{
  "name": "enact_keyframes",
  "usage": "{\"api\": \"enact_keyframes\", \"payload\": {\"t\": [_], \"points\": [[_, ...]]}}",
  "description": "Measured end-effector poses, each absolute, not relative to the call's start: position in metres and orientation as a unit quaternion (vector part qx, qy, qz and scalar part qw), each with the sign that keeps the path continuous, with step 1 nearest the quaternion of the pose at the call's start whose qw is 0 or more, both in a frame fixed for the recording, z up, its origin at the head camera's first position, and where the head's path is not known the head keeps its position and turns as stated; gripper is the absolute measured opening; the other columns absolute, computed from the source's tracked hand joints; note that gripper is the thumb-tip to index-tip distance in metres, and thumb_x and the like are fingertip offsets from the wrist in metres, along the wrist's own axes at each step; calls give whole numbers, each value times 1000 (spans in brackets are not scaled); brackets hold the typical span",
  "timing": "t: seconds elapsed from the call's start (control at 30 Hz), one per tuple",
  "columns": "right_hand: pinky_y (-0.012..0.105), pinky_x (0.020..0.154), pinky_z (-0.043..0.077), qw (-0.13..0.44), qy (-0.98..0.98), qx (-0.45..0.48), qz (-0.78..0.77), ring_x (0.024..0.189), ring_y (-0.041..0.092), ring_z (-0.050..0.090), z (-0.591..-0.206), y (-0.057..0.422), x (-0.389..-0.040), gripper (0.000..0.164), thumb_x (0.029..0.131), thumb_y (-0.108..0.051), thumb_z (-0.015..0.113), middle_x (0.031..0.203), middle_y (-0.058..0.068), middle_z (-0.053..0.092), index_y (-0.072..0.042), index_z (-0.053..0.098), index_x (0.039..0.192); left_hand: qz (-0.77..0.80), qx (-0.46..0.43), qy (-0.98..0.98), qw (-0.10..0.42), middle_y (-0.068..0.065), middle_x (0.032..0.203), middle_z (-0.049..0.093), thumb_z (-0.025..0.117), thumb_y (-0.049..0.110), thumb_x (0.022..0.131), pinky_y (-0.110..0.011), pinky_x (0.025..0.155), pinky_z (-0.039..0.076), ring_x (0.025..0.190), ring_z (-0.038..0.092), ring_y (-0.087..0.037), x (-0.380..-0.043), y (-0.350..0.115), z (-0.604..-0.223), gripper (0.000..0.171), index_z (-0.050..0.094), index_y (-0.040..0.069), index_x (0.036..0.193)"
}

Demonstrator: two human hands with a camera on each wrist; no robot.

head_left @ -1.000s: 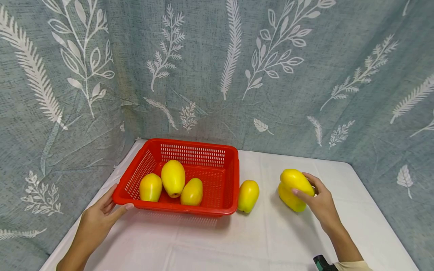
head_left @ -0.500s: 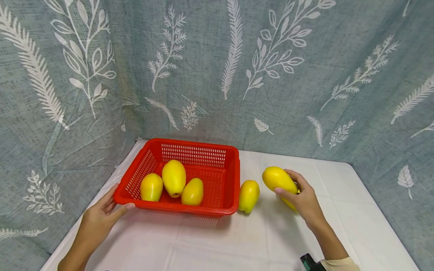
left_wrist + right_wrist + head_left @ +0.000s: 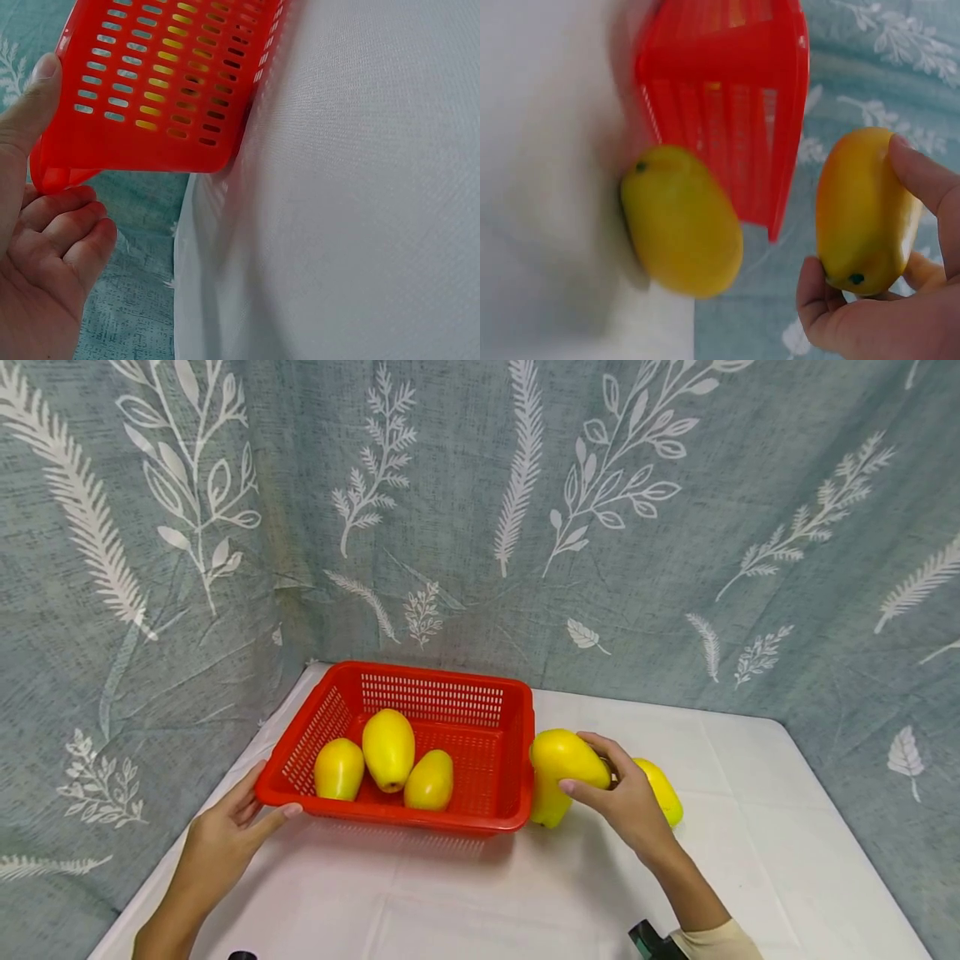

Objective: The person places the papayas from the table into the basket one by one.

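Note:
At its near left corner, the red plastic basket (image 3: 480,823) is held by my left hand (image 3: 217,852). The left wrist view shows that thumb (image 3: 43,82) against the rim and the fingers bent below the corner. Three yellow mangoes lie in the left and middle of the basket, among them a tall one (image 3: 388,750). My right hand (image 3: 633,797) grips another mango (image 3: 566,755) between thumb and fingers, raised just beside the basket's right wall. Below it a mango (image 3: 682,221) lies on the table close to the basket, partly hidden in the head view.
One more mango (image 3: 660,792) lies on the white tablecloth (image 3: 450,902) behind the right wrist. A grey-green leaf-patterned curtain (image 3: 465,510) stands around the back and sides. A dark device (image 3: 654,939) shows by the right sleeve.
My right hand has carried its mango leftward from above the far right mango to the basket's right side. My left hand stays on the basket, which has not visibly moved.

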State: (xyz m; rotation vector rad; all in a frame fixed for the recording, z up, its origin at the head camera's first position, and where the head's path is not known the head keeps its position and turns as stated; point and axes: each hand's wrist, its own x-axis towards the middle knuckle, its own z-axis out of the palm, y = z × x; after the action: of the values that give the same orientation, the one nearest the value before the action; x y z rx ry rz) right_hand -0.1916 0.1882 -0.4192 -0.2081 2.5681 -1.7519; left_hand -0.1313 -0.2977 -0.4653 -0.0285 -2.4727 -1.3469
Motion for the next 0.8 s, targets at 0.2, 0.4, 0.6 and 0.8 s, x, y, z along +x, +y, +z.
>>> {"api": "enact_keyframes", "payload": {"t": [0.2, 0.4, 0.6, 0.8], "points": [[41, 104, 53, 27, 809, -98, -579, 123, 30, 58, -417, 167, -192, 69, 91, -30, 87, 146, 3, 60, -26, 55, 152, -475, -14, -864, 166, -38, 146, 53, 86, 12, 91, 1, 80, 48, 108, 46, 27, -131, -297, -465, 86, 39, -2, 162], [41, 102, 54, 34, 807, -122, -577, 121, 29, 59, -412, 148, -191, 70, 89, -34, 88, 143, 0, 61, -30, 55, 151, -470, -14, -866, 171, -38, 145, 54, 86, 12, 90, 1, 79, 48, 108, 46, 27, -130, -298, -464, 86, 40, -3, 161], [43, 103, 52, 43, 804, -140, -576, 121, 28, 58, -409, 129, -189, 71, 88, -35, 89, 148, -3, 57, -31, 55, 151, -471, -12, -866, 168, -38, 145, 53, 86, 13, 91, 1, 80, 48, 108, 46, 27, -130, -298, -464, 86, 39, -2, 161], [44, 100, 51, 29, 815, -160, -557, 118, 26, 58, -409, 115, -190, 71, 86, -35, 90, 142, -4, 60, -28, 59, 149, -472, -10, -865, 167, -37, 145, 54, 86, 14, 91, 0, 81, 48, 108, 46, 27, -130, -296, -462, 85, 40, -2, 161]]}}
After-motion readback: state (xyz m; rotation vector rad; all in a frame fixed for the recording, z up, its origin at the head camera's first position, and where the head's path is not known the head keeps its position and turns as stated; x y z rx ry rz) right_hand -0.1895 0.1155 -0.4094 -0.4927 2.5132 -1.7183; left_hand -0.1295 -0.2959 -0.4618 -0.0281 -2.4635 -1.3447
